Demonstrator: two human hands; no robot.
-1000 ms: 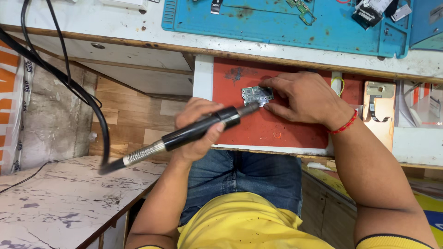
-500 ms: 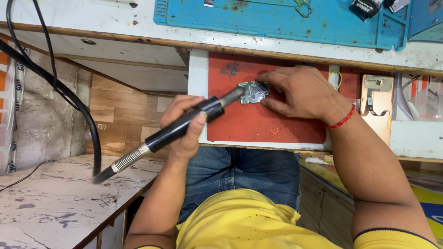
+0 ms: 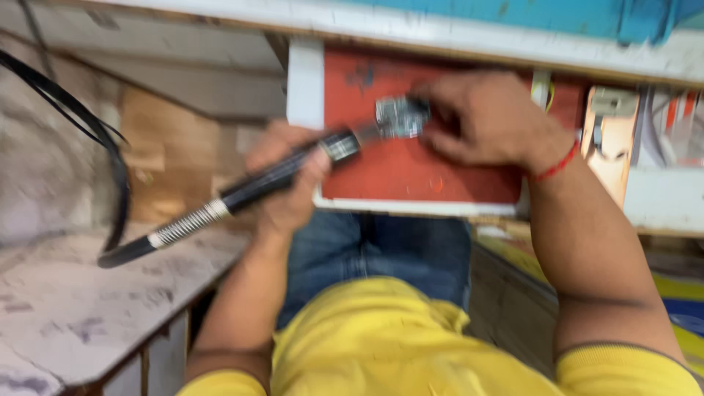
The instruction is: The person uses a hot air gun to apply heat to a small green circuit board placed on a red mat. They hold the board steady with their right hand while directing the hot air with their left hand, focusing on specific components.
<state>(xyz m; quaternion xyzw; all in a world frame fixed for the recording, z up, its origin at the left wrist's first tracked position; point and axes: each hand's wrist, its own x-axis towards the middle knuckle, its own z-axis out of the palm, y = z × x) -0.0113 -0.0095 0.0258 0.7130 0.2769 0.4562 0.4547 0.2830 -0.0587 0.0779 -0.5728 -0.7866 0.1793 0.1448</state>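
Grinding work is in hand, judging by how things lie. Left hand (image 3: pixel 290 183) is closed around the black handpiece (image 3: pixel 282 174) of a rotary tool, whose flexible shaft (image 3: pixel 150 238) trails off toward 8 o'clock and loops up past the marble-patterned worktop (image 3: pixel 66 308). Its tip points toward 2 o'clock and meets a small silvery metal piece (image 3: pixel 396 117). Right hand (image 3: pixel 484 121) is clamped on that piece from the 3 o'clock side, fingers pinching its far edge and holding it against the red board (image 3: pixel 411 172), which sits in a white frame (image 3: pixel 306 81) at about 12 o'clock from the person's lap.

Motion blur hides the surface of the piece, so I cannot tell how much of it has been worked or whether any burr or mark remains. Tool and piece appear to touch, which suggests the job is midway rather than finished: the piece is not set down and the tool is not laid aside. A red thread (image 3: pixel 557 163) circles the right wrist.
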